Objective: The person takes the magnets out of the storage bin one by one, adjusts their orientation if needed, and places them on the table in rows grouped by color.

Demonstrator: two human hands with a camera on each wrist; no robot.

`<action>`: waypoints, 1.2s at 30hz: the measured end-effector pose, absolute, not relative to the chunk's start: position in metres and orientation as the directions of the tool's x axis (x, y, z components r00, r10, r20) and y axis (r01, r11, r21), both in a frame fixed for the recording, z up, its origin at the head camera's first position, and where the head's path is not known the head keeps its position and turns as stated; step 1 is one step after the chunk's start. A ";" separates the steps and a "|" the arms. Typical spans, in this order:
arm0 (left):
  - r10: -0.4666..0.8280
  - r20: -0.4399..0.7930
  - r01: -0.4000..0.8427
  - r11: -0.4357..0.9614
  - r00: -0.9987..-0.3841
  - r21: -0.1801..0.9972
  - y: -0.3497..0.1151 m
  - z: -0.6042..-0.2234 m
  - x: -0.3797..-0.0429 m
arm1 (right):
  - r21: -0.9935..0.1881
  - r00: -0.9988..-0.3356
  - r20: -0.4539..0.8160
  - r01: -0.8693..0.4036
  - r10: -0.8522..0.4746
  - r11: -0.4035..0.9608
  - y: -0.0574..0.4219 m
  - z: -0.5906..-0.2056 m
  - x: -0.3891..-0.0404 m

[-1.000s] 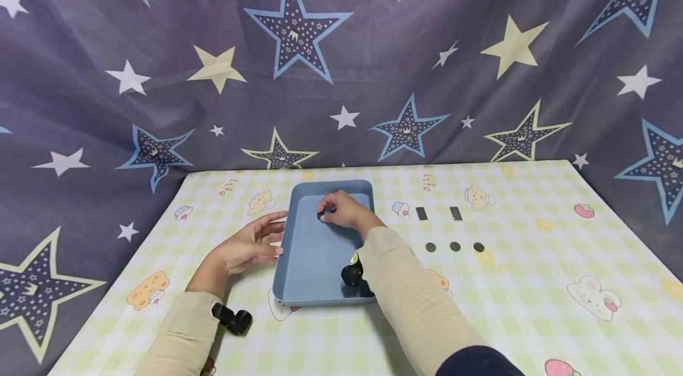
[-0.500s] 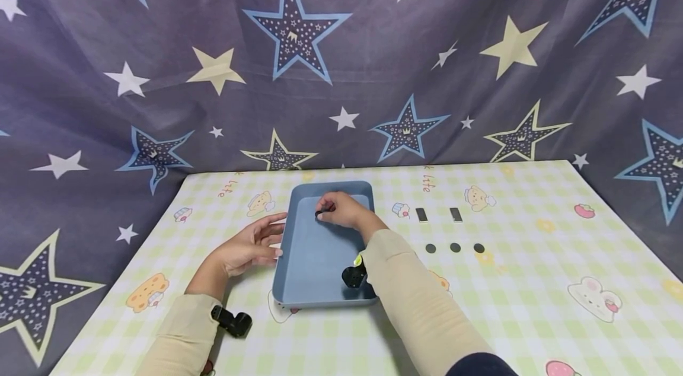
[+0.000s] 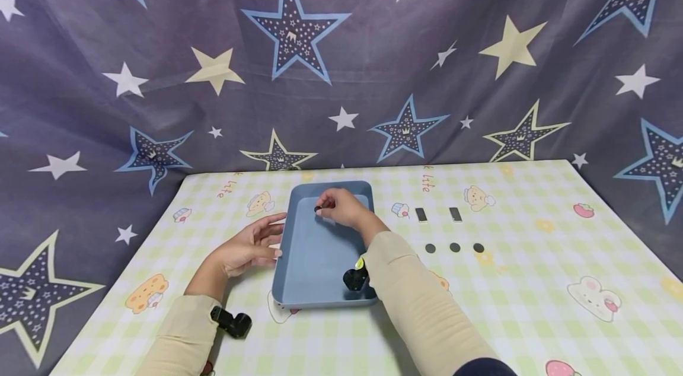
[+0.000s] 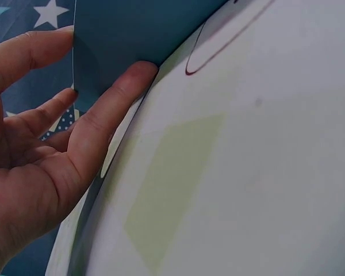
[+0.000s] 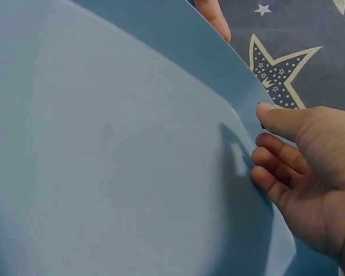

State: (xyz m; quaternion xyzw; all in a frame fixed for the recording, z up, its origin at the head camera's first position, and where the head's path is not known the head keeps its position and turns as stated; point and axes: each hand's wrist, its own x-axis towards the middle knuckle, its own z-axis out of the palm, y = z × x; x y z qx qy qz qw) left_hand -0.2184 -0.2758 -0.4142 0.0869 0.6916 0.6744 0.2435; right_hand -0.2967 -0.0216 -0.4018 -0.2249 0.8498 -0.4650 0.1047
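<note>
A blue-grey rectangular tray (image 3: pixel 315 269) lies on the table. My left hand (image 3: pixel 248 247) is at its left side, thumb and fingertips touching the outer wall with the fingers fairly straight. Over the far part of the tray, my right hand (image 3: pixel 344 210) pinches a small black piece (image 3: pixel 318 209) between thumb and fingers. Mostly hidden, that piece shows only a dark edge at the thumb in the right wrist view, so its full shape cannot be told. In that view the other fingers of the right hand (image 5: pixel 310 167) are curled in.
Right of the tray lie two small dark rectangular pieces (image 3: pixel 455 214) and a row of three black discs (image 3: pixel 455 247). A checked, cartoon-printed cloth (image 3: pixel 512 305) covers the table. Behind it hangs a star-patterned curtain (image 3: pixel 373 67).
My right hand has shifted slightly left and up in the head view, still pinching the small black piece, which now shows less. The left hand and the tray hold their places.
</note>
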 end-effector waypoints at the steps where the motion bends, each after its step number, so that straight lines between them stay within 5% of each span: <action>1: 0.450 -0.220 -0.209 0.076 -0.865 0.975 -0.276 -0.414 -0.218 | -0.839 -0.876 0.031 -0.284 -0.481 0.464 -0.021 -0.401 -0.296; 36: 0.441 -0.216 -0.201 0.081 -0.871 0.976 -0.277 -0.417 -0.219 | -0.791 -0.843 0.118 -0.399 -0.524 0.463 0.007 -0.381 -0.283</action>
